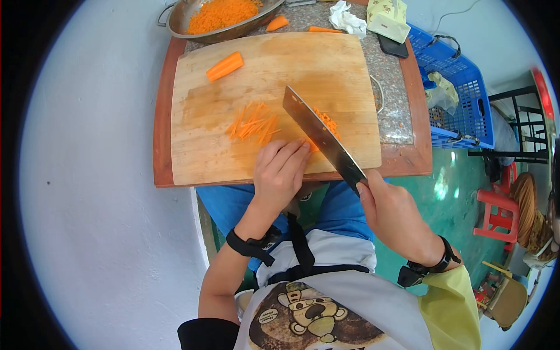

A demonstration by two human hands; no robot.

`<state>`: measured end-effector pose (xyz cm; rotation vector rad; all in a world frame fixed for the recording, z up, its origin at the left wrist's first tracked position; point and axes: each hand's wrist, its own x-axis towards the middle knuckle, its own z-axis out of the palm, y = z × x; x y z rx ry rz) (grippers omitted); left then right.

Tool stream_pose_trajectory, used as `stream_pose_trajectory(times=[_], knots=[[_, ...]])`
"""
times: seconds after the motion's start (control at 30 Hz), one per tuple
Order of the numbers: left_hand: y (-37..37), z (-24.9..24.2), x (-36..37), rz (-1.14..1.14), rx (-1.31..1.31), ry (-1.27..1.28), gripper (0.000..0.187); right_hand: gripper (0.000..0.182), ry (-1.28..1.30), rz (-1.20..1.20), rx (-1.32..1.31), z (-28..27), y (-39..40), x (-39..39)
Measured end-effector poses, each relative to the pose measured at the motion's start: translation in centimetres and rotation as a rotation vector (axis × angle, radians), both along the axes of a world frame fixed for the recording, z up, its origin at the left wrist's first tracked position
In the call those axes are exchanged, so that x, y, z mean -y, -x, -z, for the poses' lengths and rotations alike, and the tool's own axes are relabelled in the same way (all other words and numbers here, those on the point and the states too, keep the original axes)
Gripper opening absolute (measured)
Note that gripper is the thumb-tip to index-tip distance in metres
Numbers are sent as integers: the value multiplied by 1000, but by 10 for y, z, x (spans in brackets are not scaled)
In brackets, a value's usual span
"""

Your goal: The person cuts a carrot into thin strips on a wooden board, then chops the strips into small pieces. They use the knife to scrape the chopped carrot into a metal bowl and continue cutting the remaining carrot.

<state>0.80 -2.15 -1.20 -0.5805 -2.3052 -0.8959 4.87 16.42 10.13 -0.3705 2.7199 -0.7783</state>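
My right hand (pixel 388 207) is closed round the handle of a broad cleaver (pixel 324 137), whose blade slants up and left across the wooden cutting board (pixel 198 146). Under the curled fingertips of my left hand (pixel 283 166) carrot strips (pixel 313 144) are pressed to the board, right against the blade. Part of these strips is hidden by fingers and steel. Finely diced carrot (pixel 328 121) lies on the blade's far side. A loose pile of carrot sticks (pixel 254 123) sits just beyond my left hand. Farther up the board rests a trimmed carrot chunk (pixel 225 66).
A metal bowl (pixel 181 26) of diced carrot stands at the table's back left, near a carrot piece (pixel 277 23). Crumpled tissue (pixel 347 21), a tissue pack (pixel 388 18) and a dark phone (pixel 392 46) lie back right. A blue crate (pixel 481 125) adjoins the table's right side.
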Motion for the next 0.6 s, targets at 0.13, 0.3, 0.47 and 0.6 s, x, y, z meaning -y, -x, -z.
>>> stream_pose_trajectory(times=[0.13,0.3,0.47,0.6], knots=[[-1,2,-2,-27,5,0,19,13,-22,-8,9,2,0,0],[-2,5,-2,-36,13,-19,20,13,-36,-14,10,3,0,2],[-1,3,0,9,39,-49,20,10,-93,-17,61,3,2,4],[-1,4,1,17,48,-34,20,10,-80,-29,66,4,3,6]])
